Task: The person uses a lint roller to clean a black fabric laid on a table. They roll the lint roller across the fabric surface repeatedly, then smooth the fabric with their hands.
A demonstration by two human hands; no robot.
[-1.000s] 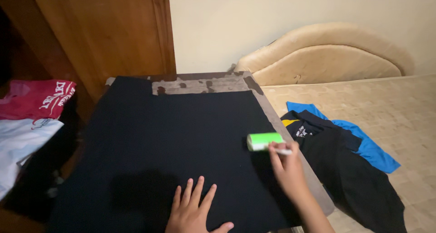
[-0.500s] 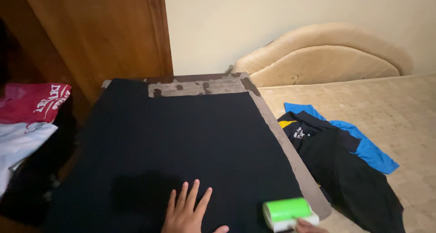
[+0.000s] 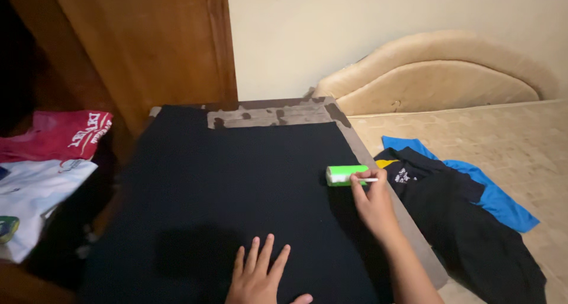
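Note:
A black garment (image 3: 236, 185) lies spread flat over a worn grey-brown table (image 3: 269, 110). My right hand (image 3: 371, 202) grips the white handle of a lint roller (image 3: 345, 174) with a bright green roll, which rests on the garment near its right edge. My left hand (image 3: 260, 275) lies flat on the cloth at the near edge, fingers spread, holding nothing.
A mattress (image 3: 509, 138) lies to the right with a black garment (image 3: 461, 221) over a blue one (image 3: 503, 197) and a beige headboard (image 3: 438, 73) behind. Red (image 3: 65, 135) and white (image 3: 35, 197) shirts are piled at the left. A wooden door (image 3: 148, 43) stands behind.
The roller went from the right edge down to the near edge of the garment half a second ago, and is now back up at the right edge. My left hand stayed put.

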